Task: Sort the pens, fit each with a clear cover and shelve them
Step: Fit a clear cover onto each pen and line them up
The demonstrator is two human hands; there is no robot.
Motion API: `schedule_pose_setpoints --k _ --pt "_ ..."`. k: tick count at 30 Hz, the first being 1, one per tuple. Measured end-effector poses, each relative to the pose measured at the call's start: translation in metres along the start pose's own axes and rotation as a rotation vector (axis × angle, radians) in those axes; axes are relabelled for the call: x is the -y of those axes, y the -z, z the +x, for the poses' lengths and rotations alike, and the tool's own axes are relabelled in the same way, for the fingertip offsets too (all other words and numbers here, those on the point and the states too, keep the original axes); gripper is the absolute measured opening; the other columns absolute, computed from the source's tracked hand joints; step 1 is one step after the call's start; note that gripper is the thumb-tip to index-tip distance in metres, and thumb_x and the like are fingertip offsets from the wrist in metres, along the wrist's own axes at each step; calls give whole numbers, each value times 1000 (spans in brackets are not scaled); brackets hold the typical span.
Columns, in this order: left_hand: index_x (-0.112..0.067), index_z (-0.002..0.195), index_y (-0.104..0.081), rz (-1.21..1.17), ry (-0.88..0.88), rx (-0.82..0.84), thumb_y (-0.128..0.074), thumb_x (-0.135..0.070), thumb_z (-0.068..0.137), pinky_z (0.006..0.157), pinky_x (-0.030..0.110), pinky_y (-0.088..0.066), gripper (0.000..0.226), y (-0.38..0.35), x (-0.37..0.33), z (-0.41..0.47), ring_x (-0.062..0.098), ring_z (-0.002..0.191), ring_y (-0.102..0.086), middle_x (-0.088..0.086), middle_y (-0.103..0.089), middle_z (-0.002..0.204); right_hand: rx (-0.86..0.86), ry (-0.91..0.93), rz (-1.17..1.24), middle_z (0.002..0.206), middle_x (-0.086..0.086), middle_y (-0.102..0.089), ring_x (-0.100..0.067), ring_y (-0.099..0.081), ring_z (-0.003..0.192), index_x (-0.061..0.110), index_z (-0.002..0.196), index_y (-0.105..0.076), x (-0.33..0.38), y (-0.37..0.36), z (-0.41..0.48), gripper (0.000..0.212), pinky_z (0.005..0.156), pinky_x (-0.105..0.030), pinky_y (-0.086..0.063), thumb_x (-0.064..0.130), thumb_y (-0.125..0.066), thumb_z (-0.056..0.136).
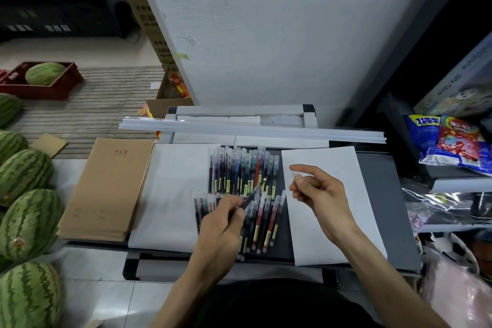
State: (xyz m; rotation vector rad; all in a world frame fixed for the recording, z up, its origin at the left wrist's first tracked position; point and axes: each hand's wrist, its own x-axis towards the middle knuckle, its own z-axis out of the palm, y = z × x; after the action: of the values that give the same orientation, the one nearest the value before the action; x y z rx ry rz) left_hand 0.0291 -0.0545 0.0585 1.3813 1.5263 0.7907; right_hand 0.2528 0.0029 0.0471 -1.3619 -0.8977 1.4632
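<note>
One pen (254,190), left hand (221,224) (cover (295,174), right hand (319,192))

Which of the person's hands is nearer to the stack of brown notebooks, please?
Left. The left hand, gripping a pen, is over the pen rows, right of the brown notebooks; the right hand, seemingly pinching a clear cover, is farther right, above a white sheet.
</note>
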Motion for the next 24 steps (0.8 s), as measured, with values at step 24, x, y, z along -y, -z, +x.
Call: schedule_pose_setpoints --k 24 --pt "-30 104 -62 -8 -9 81 -48 -18 109 53 30 -32 20 -11 -6 0 11 56 -34 -6 -43 62 188 -42 48 100 -17 -77 -26 -73 97 -2 99 -74 6 -16 -11 19 91 -36 -60 6 -57 103"
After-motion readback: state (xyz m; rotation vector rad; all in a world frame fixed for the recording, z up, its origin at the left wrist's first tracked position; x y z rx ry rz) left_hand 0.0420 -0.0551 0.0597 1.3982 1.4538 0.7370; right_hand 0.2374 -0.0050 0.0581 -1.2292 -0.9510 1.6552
